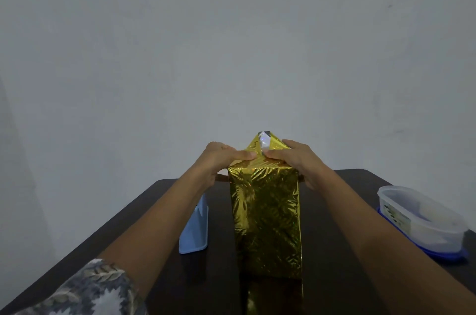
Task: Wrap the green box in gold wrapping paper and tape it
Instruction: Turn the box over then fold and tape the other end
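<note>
The box (pixel 266 216) stands upright on end in the middle of the dark table (pixel 334 250); shiny gold wrapping paper covers all of it that I can see, and no green shows. At its top end the gold paper rises into a pointed flap (pixel 262 140) with a silvery underside. My left hand (pixel 222 160) grips the top left of the box, thumb pressing the paper down. My right hand (pixel 296 160) grips the top right, thumb meeting the left thumb at the fold. No tape is visible.
A light blue object (pixel 194 229) stands on the table just left of the box, under my left forearm. A clear plastic container (pixel 422 219) on a blue lid sits at the table's right edge. A plain grey wall is behind.
</note>
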A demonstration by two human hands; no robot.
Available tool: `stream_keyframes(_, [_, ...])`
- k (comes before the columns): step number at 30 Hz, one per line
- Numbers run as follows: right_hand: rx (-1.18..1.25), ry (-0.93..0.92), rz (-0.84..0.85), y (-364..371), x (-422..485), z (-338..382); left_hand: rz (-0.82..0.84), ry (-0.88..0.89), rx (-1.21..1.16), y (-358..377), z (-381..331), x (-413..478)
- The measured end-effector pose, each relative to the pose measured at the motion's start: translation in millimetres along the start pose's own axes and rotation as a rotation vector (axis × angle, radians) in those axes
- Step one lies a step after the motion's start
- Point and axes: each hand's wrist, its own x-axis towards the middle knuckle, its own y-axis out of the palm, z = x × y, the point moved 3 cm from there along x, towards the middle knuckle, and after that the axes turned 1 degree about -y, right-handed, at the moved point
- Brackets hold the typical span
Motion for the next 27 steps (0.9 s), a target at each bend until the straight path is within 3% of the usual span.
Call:
stream_keyframes(4, [0.062, 0.006, 0.062, 4, -14, 10, -0.097, 0.037, -0.063, 0, 3, 7])
stream_keyframes(8, [0.318, 0.011, 0.082, -5, -26, 3, -0.065, -0.081, -0.268, -9, 19, 8])
stream_keyframes(10, [0.331, 0.031, 0.051, -2, -34, -11, -0.069, -0.09, -0.317, -19, 33, 8])
stream_keyframes(14, [0.315, 0.034, -0.026, 4, -39, -33, -0.224, -0.061, -0.204, -46, 67, 6])
stream_keyframes(16, [0.247, -0.151, -0.318, -3, -43, -31, -0.335, -0.038, 0.032, -65, 86, 5])
stream_keyframes(18, [0.102, -0.522, -0.624, -3, -64, -15, -0.385, -0.097, 0.26, -77, 105, 2])
stream_keyframes(19, [0.037, -0.725, -0.672, 5, -78, -4, -0.367, -0.152, 0.301, -81, 115, 2])
stream_keyframes(21, [-0.115, -1.054, -0.595, 32, -98, 9, -0.289, -0.27, 0.234, -79, 129, 1])
stream_keyframes(24, [-0.302, -1.327, -0.332, 93, -120, 9, -0.213, -0.303, 0.119, -73, 139, -2])
stream_keyframes(25, [-0.351, -1.351, -0.233, 114, -123, 2, -0.195, -0.283, 0.096, -73, 141, -1])
stream_keyframes(27, [-0.459, -1.199, -0.063, 151, -119, -23, -0.191, -0.315, 0.012, -73, 144, 2])
